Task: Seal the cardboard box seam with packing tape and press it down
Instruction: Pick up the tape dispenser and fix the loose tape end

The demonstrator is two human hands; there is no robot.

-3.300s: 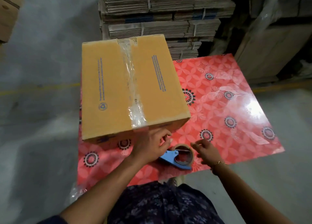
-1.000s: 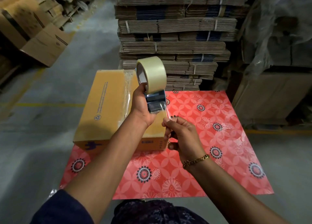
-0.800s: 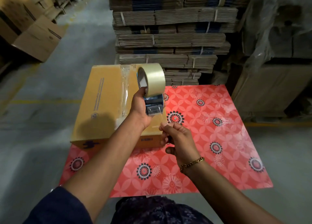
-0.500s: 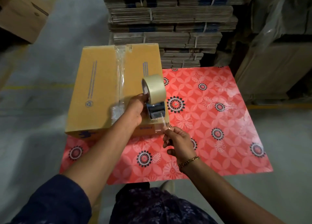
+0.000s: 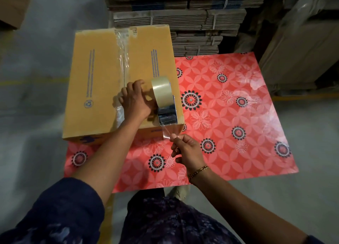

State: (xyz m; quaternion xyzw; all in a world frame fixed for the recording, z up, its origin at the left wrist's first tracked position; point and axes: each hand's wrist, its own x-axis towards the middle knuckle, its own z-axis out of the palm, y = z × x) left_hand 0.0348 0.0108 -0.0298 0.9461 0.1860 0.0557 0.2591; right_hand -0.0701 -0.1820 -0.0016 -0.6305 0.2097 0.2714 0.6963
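Right at box [image 5: 102,78] near edge: dispenser [image 5: 165,104] in left hand [image 5: 135,102], tape end [image 5: 167,132] in right hand [image 5: 187,150].

Left hand [image 5: 136,101] extended forward, fingers curled in grip; right hand [image 5: 187,149] nearer, thumb-forefinger pinch.

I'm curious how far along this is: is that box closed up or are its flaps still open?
Closed. The cardboard box has both top flaps lying flat, meeting at a centre seam already covered by a clear tape strip.

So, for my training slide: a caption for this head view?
Left hand holds tape dispenser on the cardboard box; right hand pulls the tape end.
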